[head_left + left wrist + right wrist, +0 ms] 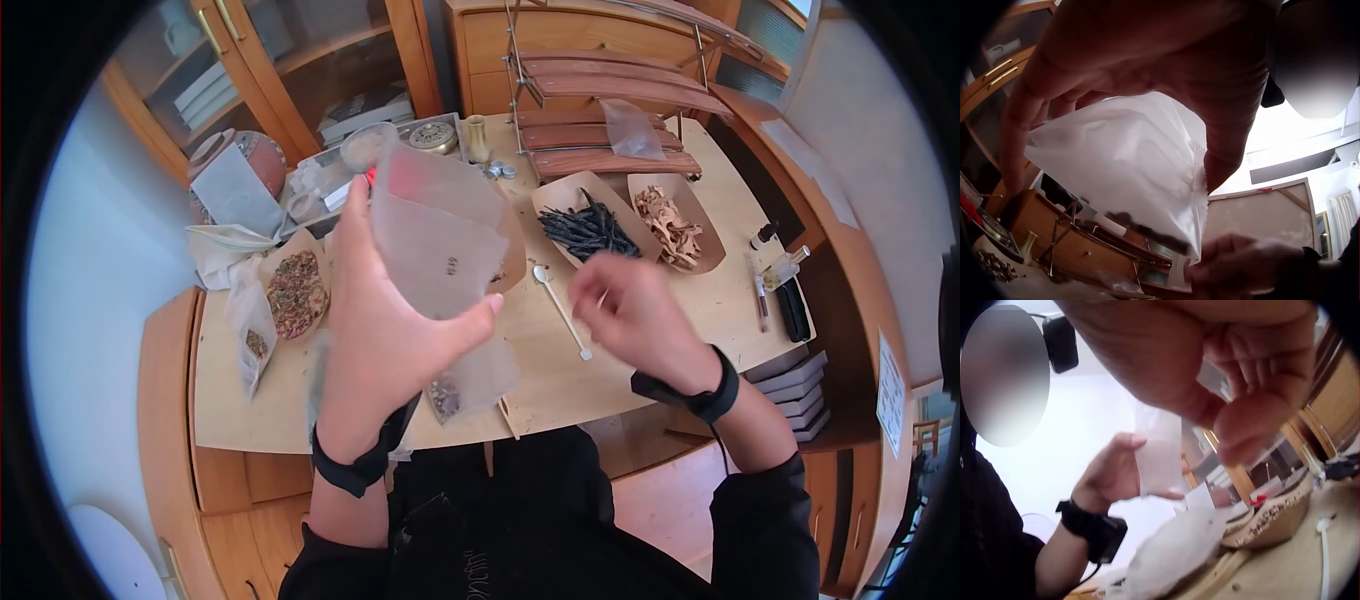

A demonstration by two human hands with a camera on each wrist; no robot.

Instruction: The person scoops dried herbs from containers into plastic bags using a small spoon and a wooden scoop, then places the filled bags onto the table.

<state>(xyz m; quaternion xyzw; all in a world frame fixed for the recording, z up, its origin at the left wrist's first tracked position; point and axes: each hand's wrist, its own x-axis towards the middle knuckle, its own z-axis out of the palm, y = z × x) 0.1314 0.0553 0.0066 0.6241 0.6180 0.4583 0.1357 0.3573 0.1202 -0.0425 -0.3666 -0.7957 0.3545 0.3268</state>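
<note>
My left hand [385, 330] holds up a translucent white filter bag [440, 240] between thumb and fingers, over the table. Small dark specks show on the bag's lower part in the head view. In the left wrist view the bag [1122, 150] hangs under the palm, with a crimped edge. My right hand [635, 310] is raised to the right, apart from the bag, its fingers curled. The right wrist view shows its thumb and forefinger [1250, 425] together, with nothing visible between them. A white spoon [562, 312] lies on the table between the hands.
Paper trays hold dark dried strips [590, 228] and pale dried slices [668, 225]. At left are dried petals [297, 292] and a small filled bag [256, 345]. A wooden slatted rack [610, 95] stands behind; small bottles [783, 270] and a black case [793, 310] sit at right.
</note>
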